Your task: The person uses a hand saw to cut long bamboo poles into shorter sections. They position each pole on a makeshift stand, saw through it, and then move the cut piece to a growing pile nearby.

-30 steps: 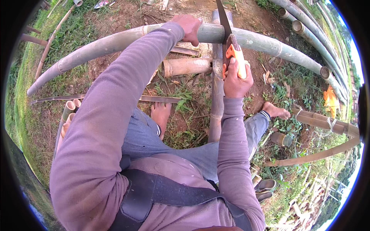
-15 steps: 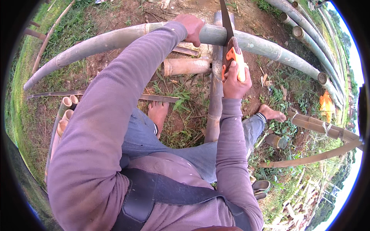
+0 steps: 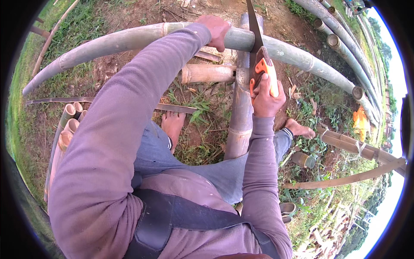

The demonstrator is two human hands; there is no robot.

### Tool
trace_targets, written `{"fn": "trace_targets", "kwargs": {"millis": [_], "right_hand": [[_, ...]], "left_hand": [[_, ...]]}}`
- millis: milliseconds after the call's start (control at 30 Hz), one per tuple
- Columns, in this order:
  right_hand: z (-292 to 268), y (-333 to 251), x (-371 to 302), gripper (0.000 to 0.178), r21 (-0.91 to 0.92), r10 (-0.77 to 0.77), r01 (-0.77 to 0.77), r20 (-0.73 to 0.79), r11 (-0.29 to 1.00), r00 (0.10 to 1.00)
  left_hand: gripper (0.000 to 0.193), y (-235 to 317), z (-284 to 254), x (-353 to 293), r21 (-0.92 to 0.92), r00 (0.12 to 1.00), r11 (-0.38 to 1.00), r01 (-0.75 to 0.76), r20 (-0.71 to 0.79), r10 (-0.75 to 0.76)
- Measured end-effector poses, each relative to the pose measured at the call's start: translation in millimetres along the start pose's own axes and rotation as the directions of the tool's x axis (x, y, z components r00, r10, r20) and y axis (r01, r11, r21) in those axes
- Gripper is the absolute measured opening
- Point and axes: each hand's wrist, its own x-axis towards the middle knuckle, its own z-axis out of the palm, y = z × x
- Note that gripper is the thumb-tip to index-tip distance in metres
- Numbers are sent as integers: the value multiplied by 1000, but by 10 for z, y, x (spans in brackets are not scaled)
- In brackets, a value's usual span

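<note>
A long green bamboo pole (image 3: pixel 129 38) lies crosswise in front of me, resting on another bamboo length (image 3: pixel 240 116) that runs toward my legs. My left hand (image 3: pixel 215 29) presses down on top of the pole. My right hand (image 3: pixel 265 93) grips the orange handle of a hand saw (image 3: pixel 258 52). Its dark blade stands against the pole just right of my left hand. My bare feet rest on the ground on either side of the lower bamboo.
A short cut bamboo section (image 3: pixel 207 73) lies under the pole. Several bamboo tubes (image 3: pixel 67 125) are stacked at my left. More long poles (image 3: pixel 340 43) lie at the upper right, and tied bamboo (image 3: pixel 358 146) at the right. A thin split strip (image 3: pixel 60 100) lies on the grass.
The saw and my right hand have shifted slightly along the cut. My left hand stays on the pole.
</note>
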Motion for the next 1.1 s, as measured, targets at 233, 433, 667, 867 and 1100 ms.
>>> {"fn": "trace_targets", "kwargs": {"millis": [233,433,667,867,1100], "right_hand": [[-700,-414,-1314,23,-66,84,-85,-14,994,996],[-280,-122,-485,22,-76,97,-97,-1,992,995],[-376,-257,-850,23,-53,99,-99,3,994,995],[-661,-130,-1215,23,-133,51,-55,-31,990,998],[167,49,46,21,-79,-68,67,-18,995,998]], "left_hand": [[67,-86,-54,-176,43,999,998,41,-7,-41],[71,35,26,-95,55,999,997,46,11,-46],[77,-58,-109,-233,42,998,997,60,-10,-60],[73,13,-26,-154,62,998,997,36,40,-38],[83,-13,-79,-167,60,999,998,25,21,-27]]}}
